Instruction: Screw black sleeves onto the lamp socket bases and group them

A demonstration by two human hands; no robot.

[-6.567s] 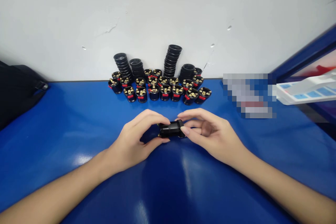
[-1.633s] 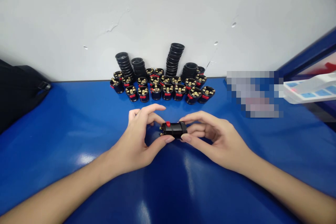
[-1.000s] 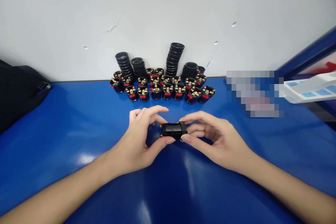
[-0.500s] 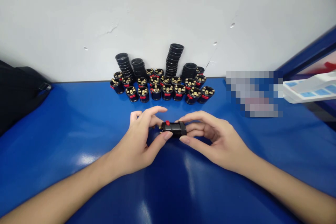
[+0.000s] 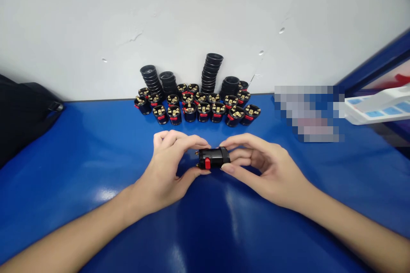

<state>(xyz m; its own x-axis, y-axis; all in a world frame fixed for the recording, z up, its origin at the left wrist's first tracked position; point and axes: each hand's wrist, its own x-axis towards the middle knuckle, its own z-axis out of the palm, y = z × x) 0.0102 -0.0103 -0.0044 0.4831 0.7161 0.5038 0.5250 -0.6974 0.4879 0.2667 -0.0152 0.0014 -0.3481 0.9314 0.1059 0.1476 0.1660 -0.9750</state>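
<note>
A small black lamp socket [image 5: 213, 158] with a red tab and brass contacts lies on its side between both hands, just above the blue table [image 5: 96, 153]. My left hand [image 5: 166, 170] pinches its left end between thumb and fingers. My right hand [image 5: 262, 166] grips its right end, where a black ring sits on the body. Both hands are closed on it.
Rows of several like sockets [image 5: 198, 110] stand at the back by the white wall, with stacks of black rings [image 5: 209, 72] behind them. A black bag [image 5: 22, 111] lies at far left. A blurred patch [image 5: 307, 113] and a white-blue box [image 5: 378, 106] sit at right.
The socket has turned between my fingers: its red tab was on top half a second ago and now faces me. The hands stayed in place.
</note>
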